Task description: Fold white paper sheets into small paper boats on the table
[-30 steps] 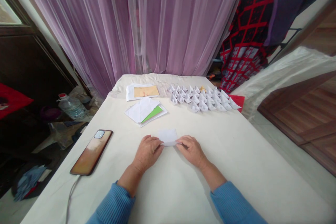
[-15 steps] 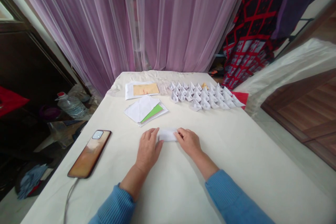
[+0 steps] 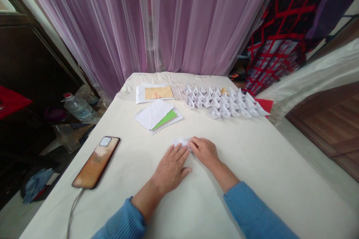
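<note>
A small folded piece of white paper [image 3: 181, 141] lies flat on the white-covered table, partly hidden under my fingers. My left hand [image 3: 173, 167] rests on its near edge with the fingers stretched out and the thumb apart. At the paper's right end, my right hand [image 3: 204, 151] pinches it between thumb and curled fingers. Beyond my hands lies a stack of white sheets [image 3: 153, 115] with a green sheet [image 3: 165, 119] showing between them. Rows of folded white paper boats [image 3: 224, 107] stand at the back right, with a yellow one [image 3: 223, 90] among them.
A phone [image 3: 97, 162] with a cable [image 3: 73, 207] lies at the left edge of the table. At the back left a tan envelope [image 3: 158, 93] rests on white paper. Red paper [image 3: 266, 105] sticks out by the boats. Purple curtains [image 3: 179, 22] hang behind the table.
My left hand has moved right, from the paper's left end onto its near edge, with its fingers now flat. My right hand keeps its pinch at the right end.
</note>
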{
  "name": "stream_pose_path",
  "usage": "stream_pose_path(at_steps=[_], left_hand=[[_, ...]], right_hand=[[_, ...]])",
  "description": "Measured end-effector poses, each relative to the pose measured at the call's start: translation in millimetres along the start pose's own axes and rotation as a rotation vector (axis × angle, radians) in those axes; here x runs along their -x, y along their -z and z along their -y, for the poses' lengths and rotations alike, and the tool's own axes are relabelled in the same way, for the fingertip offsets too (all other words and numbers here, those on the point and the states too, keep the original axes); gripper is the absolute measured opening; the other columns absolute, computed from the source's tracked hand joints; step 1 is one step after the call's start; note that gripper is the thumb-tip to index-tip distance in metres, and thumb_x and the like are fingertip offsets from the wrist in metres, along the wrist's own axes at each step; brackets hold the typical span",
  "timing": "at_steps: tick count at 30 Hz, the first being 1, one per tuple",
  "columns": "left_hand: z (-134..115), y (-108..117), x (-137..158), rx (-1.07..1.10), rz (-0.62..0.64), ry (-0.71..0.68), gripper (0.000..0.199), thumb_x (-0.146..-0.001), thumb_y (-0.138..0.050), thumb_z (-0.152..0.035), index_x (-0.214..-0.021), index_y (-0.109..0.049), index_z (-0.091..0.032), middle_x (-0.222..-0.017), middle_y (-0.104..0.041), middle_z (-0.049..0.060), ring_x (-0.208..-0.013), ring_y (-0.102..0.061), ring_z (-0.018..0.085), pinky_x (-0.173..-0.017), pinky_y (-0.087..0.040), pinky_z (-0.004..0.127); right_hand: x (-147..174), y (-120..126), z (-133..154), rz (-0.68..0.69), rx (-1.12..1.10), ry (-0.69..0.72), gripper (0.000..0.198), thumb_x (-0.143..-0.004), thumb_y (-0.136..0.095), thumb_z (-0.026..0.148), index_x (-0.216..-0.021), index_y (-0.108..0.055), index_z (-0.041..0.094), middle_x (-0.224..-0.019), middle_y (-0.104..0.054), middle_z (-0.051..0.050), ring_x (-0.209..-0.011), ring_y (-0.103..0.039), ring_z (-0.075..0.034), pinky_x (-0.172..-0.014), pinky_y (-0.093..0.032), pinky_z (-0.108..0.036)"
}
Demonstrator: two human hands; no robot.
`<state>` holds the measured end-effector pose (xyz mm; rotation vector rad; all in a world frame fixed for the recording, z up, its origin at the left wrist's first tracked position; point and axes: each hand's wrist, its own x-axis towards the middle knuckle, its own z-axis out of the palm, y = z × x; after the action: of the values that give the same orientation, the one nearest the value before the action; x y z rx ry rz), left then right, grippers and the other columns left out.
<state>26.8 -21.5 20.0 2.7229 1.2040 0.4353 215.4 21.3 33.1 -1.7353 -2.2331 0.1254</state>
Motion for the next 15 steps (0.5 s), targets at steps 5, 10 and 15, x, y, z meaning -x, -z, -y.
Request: stream_pose_path(at_steps=[5, 10, 15], left_hand=[[0.5, -0.3, 0.0, -0.006, -0.01, -0.003, 0.062, -0.096, -0.04, -0.053, -0.148, -0.033, -0.02, -0.151, -0.041, 0.008, -0.143, -0.031, 0.026, -0.118, -0.025, 0.048], [0.4, -0.7, 0.1, 0.007, -0.01, 0.0, 0.063, -0.096, -0.039, -0.054, -0.148, -0.034, -0.019, -0.152, -0.041, 0.008, -0.143, -0.03, 0.026, -0.118, -0.026, 0.047], [0.4, -1.9, 0.2, 0.013, -0.027, -0.002, 0.063, -0.095, -0.04, -0.054, -0.149, -0.033, -0.021, -0.151, -0.042, 0.009, -0.142, -0.033, 0.027, -0.117, -0.027, 0.048]], right_hand=[[-0.4, -0.9, 0.7, -0.006, 0.016, -0.018, 0.026, -0.094, -0.046, 0.034, -0.084, -0.068, 0.024, -0.071, -0.07, -0.001, -0.067, -0.059, -0.015, -0.059, -0.028, -0.025], [-1.4, -0.8, 1.2, -0.004, 0.036, -0.028, 0.026, -0.094, -0.046, 0.035, -0.084, -0.067, 0.024, -0.07, -0.07, -0.001, -0.067, -0.059, -0.016, -0.058, -0.027, -0.025], [-2.9, 0.1, 1.9, 0.006, 0.033, -0.037, 0.026, -0.094, -0.047, 0.035, -0.083, -0.068, 0.025, -0.07, -0.069, -0.001, -0.066, -0.059, -0.015, -0.058, -0.026, -0.025]])
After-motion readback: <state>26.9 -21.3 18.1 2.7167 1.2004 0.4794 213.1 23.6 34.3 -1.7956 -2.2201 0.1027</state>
